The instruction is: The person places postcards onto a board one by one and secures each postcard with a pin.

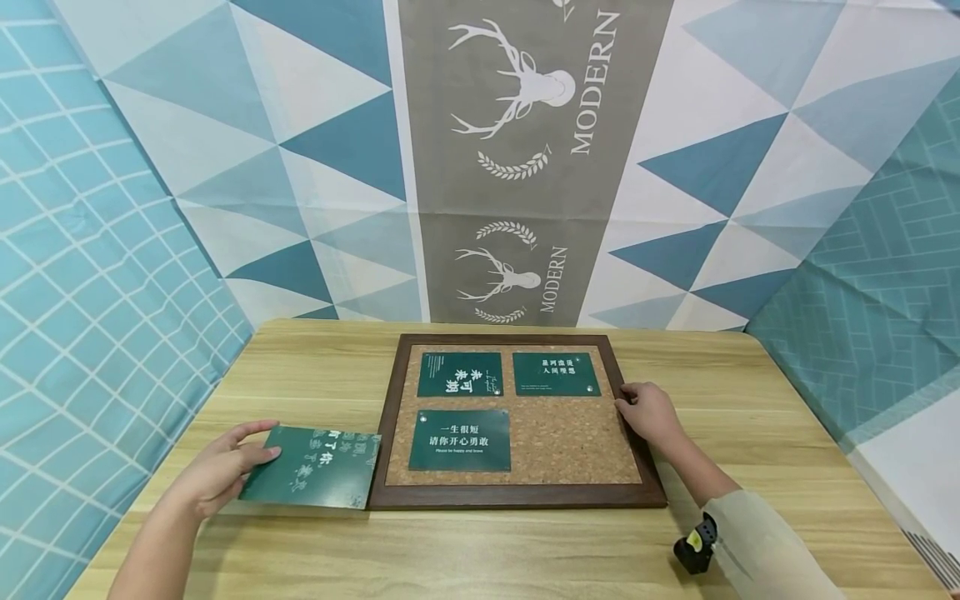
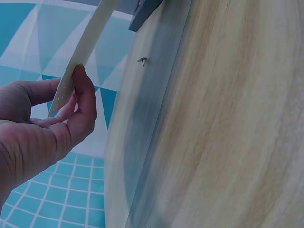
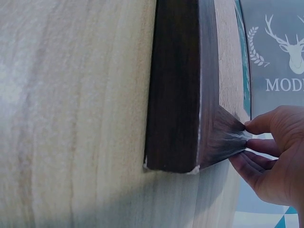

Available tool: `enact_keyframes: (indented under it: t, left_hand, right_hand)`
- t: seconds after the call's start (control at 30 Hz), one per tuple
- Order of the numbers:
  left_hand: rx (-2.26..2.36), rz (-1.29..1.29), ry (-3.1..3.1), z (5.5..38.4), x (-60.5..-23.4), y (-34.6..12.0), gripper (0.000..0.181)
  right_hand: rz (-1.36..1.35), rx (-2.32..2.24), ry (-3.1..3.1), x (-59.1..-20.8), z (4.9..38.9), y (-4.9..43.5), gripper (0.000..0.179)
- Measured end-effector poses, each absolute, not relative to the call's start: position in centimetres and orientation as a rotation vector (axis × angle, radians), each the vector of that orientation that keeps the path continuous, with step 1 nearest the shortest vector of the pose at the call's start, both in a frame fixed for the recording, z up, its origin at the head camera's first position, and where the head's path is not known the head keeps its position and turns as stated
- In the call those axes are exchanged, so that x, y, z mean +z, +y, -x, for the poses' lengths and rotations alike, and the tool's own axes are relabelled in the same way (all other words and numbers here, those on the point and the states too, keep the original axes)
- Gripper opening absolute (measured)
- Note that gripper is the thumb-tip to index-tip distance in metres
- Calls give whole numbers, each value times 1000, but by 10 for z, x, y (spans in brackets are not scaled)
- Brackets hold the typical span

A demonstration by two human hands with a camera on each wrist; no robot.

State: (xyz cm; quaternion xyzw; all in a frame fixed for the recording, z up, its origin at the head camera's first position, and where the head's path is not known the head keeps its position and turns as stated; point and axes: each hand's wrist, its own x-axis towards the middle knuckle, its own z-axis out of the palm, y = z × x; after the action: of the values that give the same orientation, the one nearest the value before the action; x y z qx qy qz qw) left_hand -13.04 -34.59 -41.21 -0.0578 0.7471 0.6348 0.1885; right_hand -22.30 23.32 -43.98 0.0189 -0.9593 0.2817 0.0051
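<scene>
My left hand pinches a green printed card by its left edge, thumb on one face and fingers on the other. The card is tilted above the table, its right edge overlapping the board's lower left frame in the head view. Seen edge-on in the left wrist view, the card looks slightly bowed. A cork board with a dark brown wooden frame lies on the table. At its right side, my right hand grips the frame between thumb and fingertips.
Three green cards lie on the cork: a top left card, a top right card and a lower left card. A pushpin sits on the table. Behind stands a patterned wall covering.
</scene>
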Motion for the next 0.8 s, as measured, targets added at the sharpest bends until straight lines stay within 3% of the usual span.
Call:
enact_keyframes:
  t: [0.8]
  left_hand:
    - [1895,91,2009,135,-408,-324,60]
  right_hand:
    - [-58,869,-3004,-439,223,233,36]
